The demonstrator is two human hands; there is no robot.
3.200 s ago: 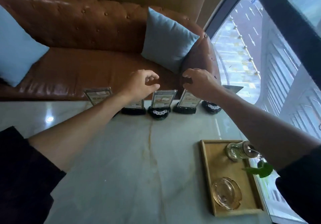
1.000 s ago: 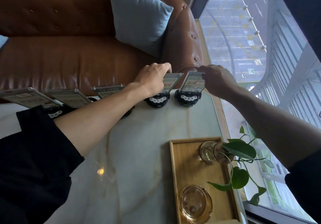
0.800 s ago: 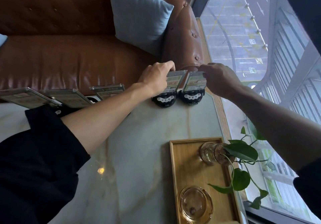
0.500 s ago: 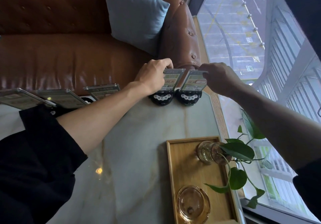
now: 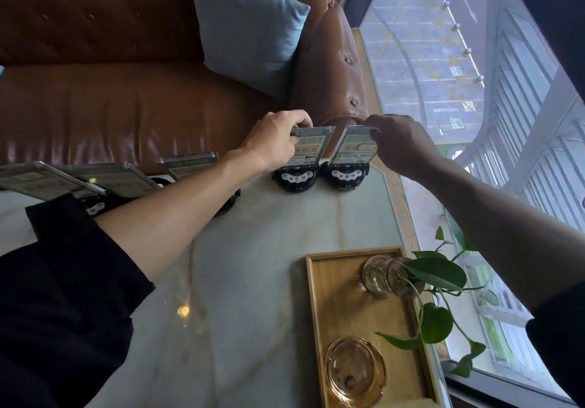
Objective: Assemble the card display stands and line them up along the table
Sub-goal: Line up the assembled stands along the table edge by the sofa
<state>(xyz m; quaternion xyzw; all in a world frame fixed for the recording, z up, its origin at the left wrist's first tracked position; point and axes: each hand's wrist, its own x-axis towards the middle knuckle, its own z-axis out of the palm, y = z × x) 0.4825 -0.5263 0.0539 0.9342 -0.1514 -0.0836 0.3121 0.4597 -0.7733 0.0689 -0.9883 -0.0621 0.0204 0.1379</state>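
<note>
Currently our left hand (image 5: 275, 144) pinches the top edge of one clear acrylic card stand (image 5: 305, 154); our right hand (image 5: 400, 143) pinches its neighbour stand (image 5: 351, 151). Both sit on rounded black bases, side by side at the far edge of the glossy marble worktop (image 5: 253, 281). Three more stands (image 5: 120, 178) line up leftward. Wooden tray (image 5: 335, 306) holds an amber glass ashtray (image 5: 356, 372).

- You are in a café or lounge booth: tufted leather sofa (image 5: 133, 68) with cushion (image 5: 247, 24).
- Marble worktop (image 5: 253, 249), ashtray (image 5: 354, 372), call-button card stands (image 5: 297, 160).
</note>
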